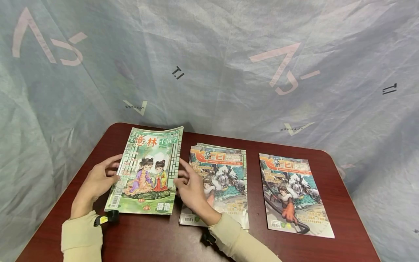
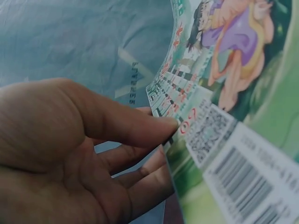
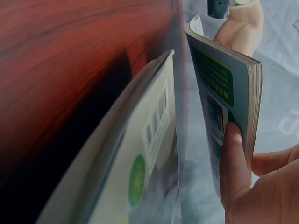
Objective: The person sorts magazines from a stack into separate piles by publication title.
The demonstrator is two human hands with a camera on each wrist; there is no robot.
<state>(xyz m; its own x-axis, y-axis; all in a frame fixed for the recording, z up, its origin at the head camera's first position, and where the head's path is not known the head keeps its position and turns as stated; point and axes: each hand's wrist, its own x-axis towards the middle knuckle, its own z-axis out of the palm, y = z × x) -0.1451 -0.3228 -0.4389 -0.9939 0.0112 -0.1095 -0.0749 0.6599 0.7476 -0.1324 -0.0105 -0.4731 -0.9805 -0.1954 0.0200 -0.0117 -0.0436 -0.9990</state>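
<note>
A green magazine (image 1: pixel 148 171) with two cartoon children on its cover is held up off the table, its front facing the head camera. My left hand (image 1: pixel 99 178) pinches its left edge; in the left wrist view the thumb (image 2: pixel 154 130) presses on the cover near a barcode, with fingers behind. At the opposite edge, my right hand (image 1: pixel 193 185) grips it, a finger (image 3: pixel 233 154) lying along the back cover in the right wrist view. Just under the right hand and forearm lies a stack of magazines (image 1: pixel 229 196), topped by one with an orange title.
Another magazine (image 1: pixel 294 196) with the same orange-titled cover lies alone at the right of the dark red table (image 1: pixel 140 240). Behind the table hangs a grey printed cloth (image 1: pixel 209 91), close to its far edge.
</note>
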